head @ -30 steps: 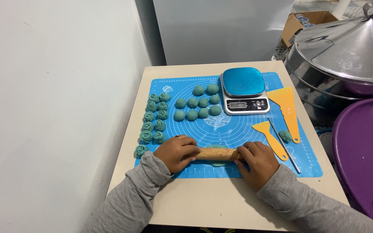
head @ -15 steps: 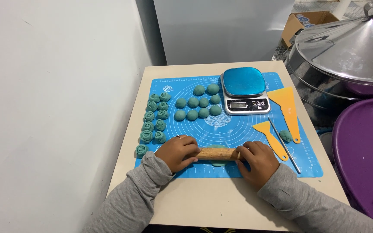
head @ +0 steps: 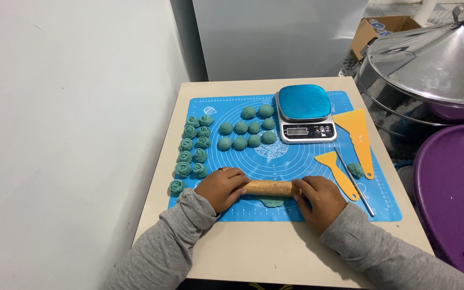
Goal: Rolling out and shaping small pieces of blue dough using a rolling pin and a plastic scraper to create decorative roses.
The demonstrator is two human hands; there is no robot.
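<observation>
A wooden rolling pin (head: 270, 187) lies across the near part of a blue silicone mat (head: 296, 161). My left hand (head: 220, 187) grips its left end and my right hand (head: 320, 195) grips its right end. Under the pin sits a flattened piece of teal dough (head: 271, 202), partly hidden. Several round teal dough balls (head: 247, 134) sit in the mat's middle. Several shaped teal dough rosettes (head: 191, 152) line its left edge.
A kitchen scale (head: 303, 112) stands at the mat's far right. Two orange scrapers (head: 356, 138), a thin metal rod (head: 354, 181) and a small dough lump (head: 356, 169) lie to the right. A steel conical lid (head: 430, 53) and purple tub (head: 455, 198) stand beyond the table's right edge. A wall runs along the left.
The pin and both hands have stayed at almost the same spot on the mat; no clear movement shows.
</observation>
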